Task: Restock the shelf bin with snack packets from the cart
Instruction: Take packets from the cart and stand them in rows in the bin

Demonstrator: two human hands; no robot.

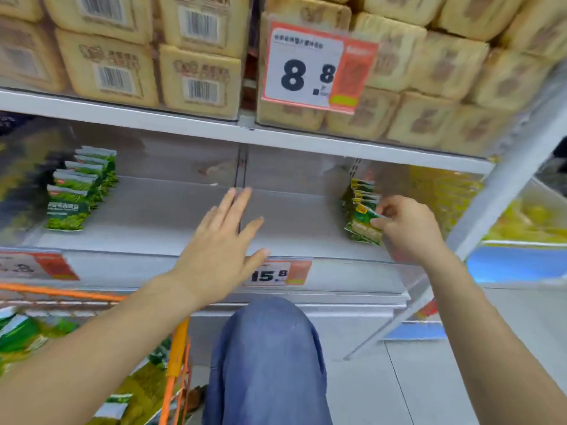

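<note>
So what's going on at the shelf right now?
A person is restocking. The right hand pinches the front green packet of the row at the right of the shelf. The left hand hovers open and empty over the bare middle. More packets wait in the orange cart.

Tan biscuit packs [199, 78] fill the upper shelf behind an "8.8" price tag [310, 69].
</note>
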